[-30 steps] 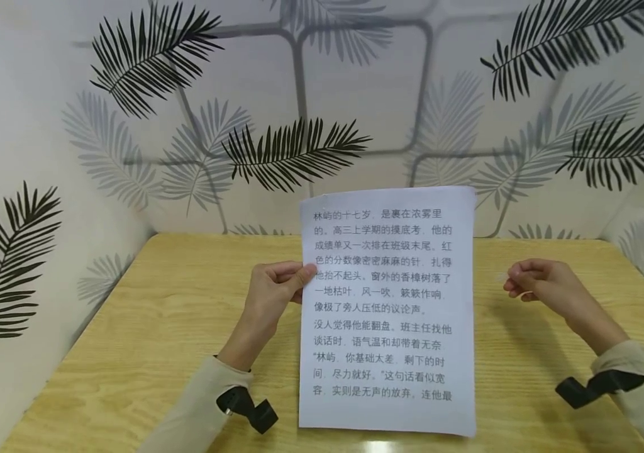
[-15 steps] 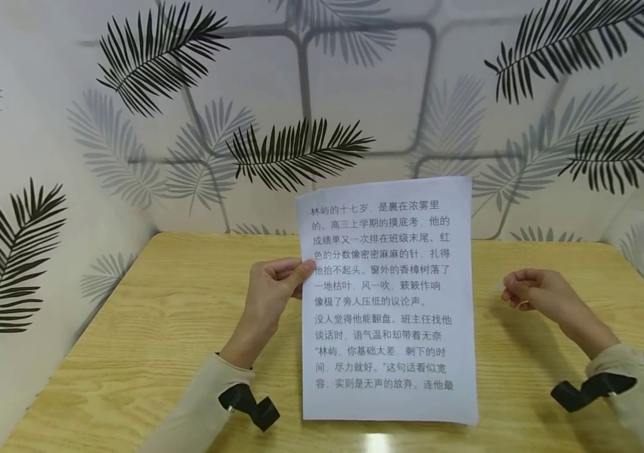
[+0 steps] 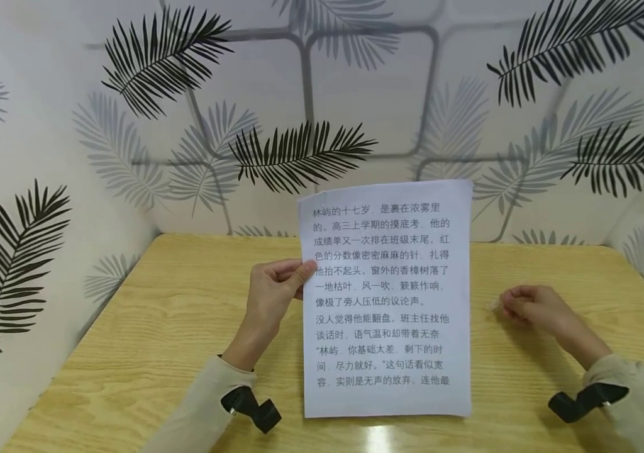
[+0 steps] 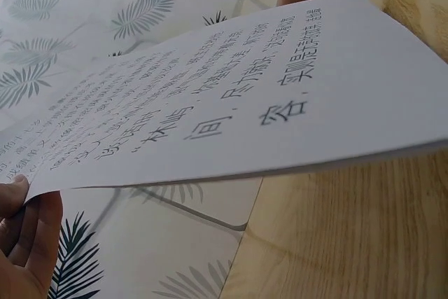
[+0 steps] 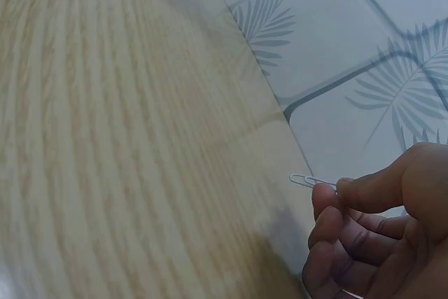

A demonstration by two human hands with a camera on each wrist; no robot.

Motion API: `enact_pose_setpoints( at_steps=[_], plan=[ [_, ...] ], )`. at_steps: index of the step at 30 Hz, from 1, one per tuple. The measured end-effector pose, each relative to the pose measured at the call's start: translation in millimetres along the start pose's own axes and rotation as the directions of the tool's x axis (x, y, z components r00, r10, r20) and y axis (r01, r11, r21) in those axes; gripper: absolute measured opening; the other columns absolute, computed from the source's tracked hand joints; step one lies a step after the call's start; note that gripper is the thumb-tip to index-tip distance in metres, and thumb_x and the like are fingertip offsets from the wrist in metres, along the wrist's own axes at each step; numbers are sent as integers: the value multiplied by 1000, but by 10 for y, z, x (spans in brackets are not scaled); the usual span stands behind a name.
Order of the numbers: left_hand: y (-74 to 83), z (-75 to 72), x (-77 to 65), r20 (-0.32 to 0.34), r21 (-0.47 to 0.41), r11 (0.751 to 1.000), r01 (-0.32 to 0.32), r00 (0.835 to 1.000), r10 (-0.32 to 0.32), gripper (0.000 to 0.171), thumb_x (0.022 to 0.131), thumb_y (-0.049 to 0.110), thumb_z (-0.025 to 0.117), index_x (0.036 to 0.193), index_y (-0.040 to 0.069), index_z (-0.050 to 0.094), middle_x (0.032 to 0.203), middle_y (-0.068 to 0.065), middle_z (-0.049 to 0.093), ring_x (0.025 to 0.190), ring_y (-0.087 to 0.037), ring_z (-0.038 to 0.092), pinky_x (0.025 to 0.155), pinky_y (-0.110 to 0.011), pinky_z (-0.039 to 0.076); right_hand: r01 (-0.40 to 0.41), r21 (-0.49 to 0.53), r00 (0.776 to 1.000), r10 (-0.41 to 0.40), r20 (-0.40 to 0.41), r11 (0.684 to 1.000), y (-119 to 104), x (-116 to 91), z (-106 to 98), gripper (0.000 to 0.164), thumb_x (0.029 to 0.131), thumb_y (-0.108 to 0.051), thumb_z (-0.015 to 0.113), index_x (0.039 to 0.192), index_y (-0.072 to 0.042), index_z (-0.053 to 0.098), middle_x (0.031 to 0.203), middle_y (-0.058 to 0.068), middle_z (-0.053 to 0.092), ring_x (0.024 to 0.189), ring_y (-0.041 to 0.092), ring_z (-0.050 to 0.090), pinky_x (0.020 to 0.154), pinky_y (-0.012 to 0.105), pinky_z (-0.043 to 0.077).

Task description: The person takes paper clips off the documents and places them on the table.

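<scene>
Upright over the middle of the table stands a stack of printed paper sheets, its left edge pinched between thumb and fingers of my left hand. In the left wrist view the printed paper stretches away from the left hand, and its edge looks more than one sheet thick. To the right of the paper and apart from it, my right hand is low over the table. The right wrist view shows a white paper clip pinched between thumb and forefinger of the right hand, its looped end sticking out.
The light wooden table runs back to a wall patterned with leaves. Black camera mounts sit on the left sleeve and the right sleeve.
The right hand has moved down and slightly left, toward the table, with the paper clip. The paper's lower edge has risen a little in the head view. The left hand keeps its hold.
</scene>
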State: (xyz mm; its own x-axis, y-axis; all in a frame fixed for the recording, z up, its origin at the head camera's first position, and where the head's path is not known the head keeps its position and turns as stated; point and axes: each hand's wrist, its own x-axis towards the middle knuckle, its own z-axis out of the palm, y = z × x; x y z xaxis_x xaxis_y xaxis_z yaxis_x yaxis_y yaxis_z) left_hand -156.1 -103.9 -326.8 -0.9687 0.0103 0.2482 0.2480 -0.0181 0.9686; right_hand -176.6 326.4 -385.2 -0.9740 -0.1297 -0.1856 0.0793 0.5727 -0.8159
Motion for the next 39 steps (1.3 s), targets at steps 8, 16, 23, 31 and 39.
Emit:
enact_pose_setpoints(
  at_steps=[8, 16, 23, 31, 39],
  plan=[
    [-13, -4, 12, 9, 1, 1000, 11, 1000, -11, 16, 90, 2, 67, 99, -11, 70, 83, -21, 72, 57, -14, 67, 56, -25, 56, -42, -62, 999, 41, -13, 997, 34, -10, 21, 33, 102, -13, 47, 109, 18, 54, 80, 0, 64, 69, 5, 57, 59, 22, 51],
    [-1, -17, 13, 16, -7, 1000, -10, 1000, 10, 16, 90, 2, 67, 97, -11, 71, 82, -21, 72, 57, -14, 67, 55, -25, 56, 1, -228, 999, -11, -46, 974, 26, -17, 34, 29, 101, -16, 50, 99, 11, 58, 74, 0, 61, 64, 9, 53, 53, 23, 46],
    [11, -23, 14, 34, -8, 1000, -13, 999, 13, 17, 90, 2, 66, 99, -11, 70, 85, -23, 71, 58, -15, 68, 57, -26, 57, -39, -265, 997, 20, -73, 964, -2, -29, 58, 25, 98, -18, 52, 98, 7, 57, 70, -2, 62, 62, 12, 54, 51, 25, 44],
    [-16, 16, 6, 37, 5, 1000, 23, 999, -23, 16, 90, 3, 67, 99, -9, 71, 84, -21, 72, 58, -16, 68, 57, -25, 56, 23, -359, 980, -92, -177, 933, -172, -64, 1, 31, 101, -25, 51, 100, 5, 58, 77, 6, 67, 66, 16, 55, 54, 28, 42],
    [-73, 63, 1, 32, 5, 998, 65, 997, -65, 15, 89, 3, 68, 98, -9, 72, 83, -21, 72, 57, -15, 67, 57, -26, 57, 135, -326, 924, -237, -299, 936, -740, -122, -201, 39, 102, -33, 47, 108, 3, 57, 84, 10, 69, 62, 8, 56, 51, 26, 47]
  ],
)
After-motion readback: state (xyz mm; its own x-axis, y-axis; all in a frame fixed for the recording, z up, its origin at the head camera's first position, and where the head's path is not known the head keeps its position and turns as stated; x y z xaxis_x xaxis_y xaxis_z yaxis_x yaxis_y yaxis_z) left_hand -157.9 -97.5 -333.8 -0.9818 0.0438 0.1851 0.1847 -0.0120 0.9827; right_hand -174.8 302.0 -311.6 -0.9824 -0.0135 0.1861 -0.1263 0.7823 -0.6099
